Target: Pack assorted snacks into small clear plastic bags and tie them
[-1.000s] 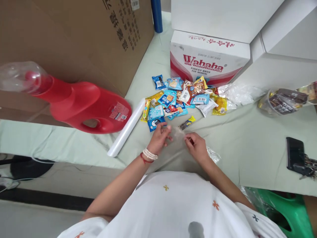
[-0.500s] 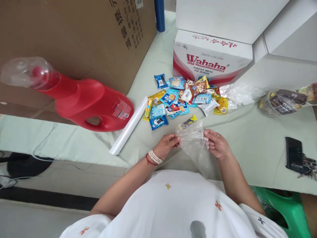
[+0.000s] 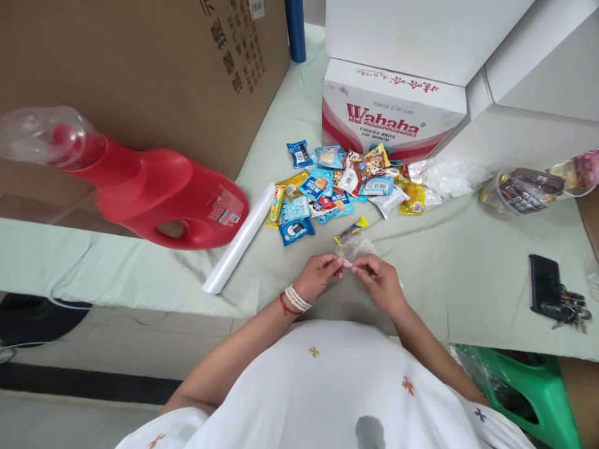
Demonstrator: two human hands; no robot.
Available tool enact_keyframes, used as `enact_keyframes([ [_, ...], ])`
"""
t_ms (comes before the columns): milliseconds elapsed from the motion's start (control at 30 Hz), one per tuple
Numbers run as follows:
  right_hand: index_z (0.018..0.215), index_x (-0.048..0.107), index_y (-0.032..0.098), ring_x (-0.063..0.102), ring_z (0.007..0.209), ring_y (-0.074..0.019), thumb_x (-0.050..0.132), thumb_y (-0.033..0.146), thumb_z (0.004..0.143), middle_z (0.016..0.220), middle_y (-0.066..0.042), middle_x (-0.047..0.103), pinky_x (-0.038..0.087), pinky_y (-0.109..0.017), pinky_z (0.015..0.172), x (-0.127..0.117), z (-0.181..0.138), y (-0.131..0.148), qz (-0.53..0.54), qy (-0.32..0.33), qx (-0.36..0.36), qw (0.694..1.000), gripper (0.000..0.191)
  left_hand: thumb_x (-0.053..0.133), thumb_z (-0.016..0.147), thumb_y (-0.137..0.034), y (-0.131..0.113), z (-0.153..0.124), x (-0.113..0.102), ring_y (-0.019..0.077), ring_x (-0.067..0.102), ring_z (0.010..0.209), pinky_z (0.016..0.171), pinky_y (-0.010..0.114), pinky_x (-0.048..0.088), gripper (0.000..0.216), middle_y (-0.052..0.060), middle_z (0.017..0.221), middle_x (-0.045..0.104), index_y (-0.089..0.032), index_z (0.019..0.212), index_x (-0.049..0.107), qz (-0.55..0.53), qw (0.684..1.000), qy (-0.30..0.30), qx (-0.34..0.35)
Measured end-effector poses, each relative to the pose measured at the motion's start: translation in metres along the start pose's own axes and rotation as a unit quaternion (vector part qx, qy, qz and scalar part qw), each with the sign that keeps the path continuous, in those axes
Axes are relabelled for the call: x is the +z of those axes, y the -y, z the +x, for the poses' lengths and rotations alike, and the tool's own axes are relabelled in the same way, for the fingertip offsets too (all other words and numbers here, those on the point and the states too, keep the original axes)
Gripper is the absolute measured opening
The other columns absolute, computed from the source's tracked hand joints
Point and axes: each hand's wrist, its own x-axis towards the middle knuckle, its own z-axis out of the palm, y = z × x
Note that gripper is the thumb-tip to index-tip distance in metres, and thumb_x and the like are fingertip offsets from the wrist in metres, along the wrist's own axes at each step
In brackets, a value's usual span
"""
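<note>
Between my two hands is a crumpled clear plastic bag point(image 3: 358, 245), gathered small over the table's front part. My left hand point(image 3: 321, 274), with beads and a red cord at the wrist, pinches it from the left. From the right, my right hand point(image 3: 380, 279) pinches it too, and the fingertips of both hands almost meet. Just beyond the bag lies a small snack packet with yellow ends point(image 3: 350, 231). Farther back is a heap of wrapped snacks in blue, yellow, red and white, among them a blue packet point(image 3: 296, 231).
A white roll point(image 3: 239, 240) and a red jug point(image 3: 173, 196) lie to the left, before a large brown carton point(image 3: 140, 75). Behind the snacks stands a Wahaha box point(image 3: 393, 115). A plastic tub point(image 3: 519, 190), a phone point(image 3: 544, 284) and keys point(image 3: 574, 305) are on the right.
My right hand has moved left to meet my left hand. The bag, stretched out and hanging between them before, is now bunched up. The view has shifted slightly.
</note>
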Motion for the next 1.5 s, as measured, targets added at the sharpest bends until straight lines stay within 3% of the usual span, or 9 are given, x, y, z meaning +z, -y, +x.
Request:
enact_keyframes([
  [133,0.087,0.066,0.020,0.058,0.069,-0.0149,0.072,0.052,0.086,0.076,0.000,0.065,0.047,-0.027,0.065,-0.006,0.003,-0.006,0.112,0.025,0.076,0.990,0.033,0.061,0.087,-0.062,0.002,-0.004,0.000,0.0139,0.052,0.062,0.064,0.026,0.040,0.050,0.002,0.065,0.064,-0.015,0.085,0.076,0.026,1.000,0.003,-0.006],
  [400,0.093,0.070,0.022,0.062,0.087,-0.0194,0.063,0.047,0.093,0.092,-0.005,0.068,0.050,-0.032,0.078,0.007,0.016,0.009,-0.034,-0.046,-0.018,0.998,0.027,0.057,0.092,-0.046,-0.001,-0.008,0.009,0.0153,0.050,0.064,0.066,0.027,0.041,0.042,0.001,0.061,0.057,-0.019,0.061,0.062,0.219,0.968,-0.020,0.117],
  [633,0.083,0.069,0.023,0.058,0.083,-0.0213,0.060,0.042,0.094,0.083,-0.005,0.065,0.048,-0.035,0.078,0.016,0.022,0.014,-0.079,-0.054,-0.078,0.992,0.023,0.056,0.088,-0.070,-0.007,-0.008,0.010,0.0194,0.064,0.069,0.062,0.029,0.050,0.057,0.005,0.072,0.069,-0.016,0.089,0.074,0.056,0.997,-0.047,0.025],
  [867,0.089,0.054,0.024,0.064,0.087,-0.0184,0.065,0.054,0.088,0.094,-0.003,0.067,0.053,-0.030,0.074,-0.014,0.018,0.012,0.177,-0.120,0.055,0.975,0.031,0.064,0.082,-0.072,-0.005,-0.003,0.001,0.0225,0.070,0.091,0.075,0.031,0.056,0.057,0.011,0.100,0.076,-0.017,0.087,0.073,-0.042,0.991,-0.123,0.016],
  [1000,0.091,0.046,0.026,0.064,0.071,-0.0154,0.072,0.056,0.079,0.087,-0.001,0.065,0.055,-0.028,0.061,-0.031,0.026,-0.005,0.287,-0.190,0.132,0.930,0.041,0.067,0.084,-0.062,-0.003,0.015,-0.007,0.0190,0.070,0.084,0.075,0.033,0.058,0.044,0.005,0.087,0.070,-0.019,0.082,0.057,-0.187,0.964,-0.188,-0.025],
  [1167,0.088,0.046,0.025,0.039,0.043,-0.0071,0.076,0.049,0.074,0.063,0.008,0.051,0.036,-0.021,0.038,-0.047,0.050,-0.035,0.257,-0.292,0.180,0.903,0.041,0.054,0.094,-0.040,-0.016,0.040,-0.034,0.0129,0.051,0.054,0.060,0.030,0.050,0.024,-0.002,0.069,0.054,-0.022,0.078,0.051,-0.033,0.959,-0.278,-0.036],
  [1300,0.088,0.047,0.025,0.043,0.043,-0.0092,0.069,0.050,0.081,0.063,0.008,0.053,0.038,-0.023,0.039,-0.054,0.061,-0.045,0.159,-0.283,0.152,0.934,0.034,0.064,0.087,-0.026,-0.027,0.031,-0.035,0.0254,0.061,0.101,0.095,0.043,0.048,0.014,0.011,0.103,0.064,-0.019,0.099,0.061,0.225,0.876,-0.401,0.143],
  [1367,0.089,0.049,0.025,0.044,0.043,-0.0102,0.066,0.051,0.083,0.062,0.007,0.053,0.036,-0.024,0.040,-0.055,0.065,-0.048,0.117,-0.249,0.133,0.952,0.032,0.062,0.089,-0.024,-0.028,0.026,-0.024,0.0303,0.055,0.123,0.108,0.049,0.039,0.023,0.016,0.122,0.063,-0.019,0.111,0.064,0.389,0.815,-0.342,0.258],
  [1500,0.090,0.056,0.023,0.041,0.043,-0.0105,0.065,0.052,0.084,0.057,0.007,0.051,0.033,-0.024,0.045,-0.073,0.086,-0.055,0.054,-0.119,0.087,0.988,0.031,0.057,0.094,-0.019,-0.016,0.032,-0.005,0.0276,0.052,0.136,0.115,0.048,0.034,0.027,0.014,0.132,0.066,-0.024,0.117,0.069,0.570,0.762,0.069,0.300],
])
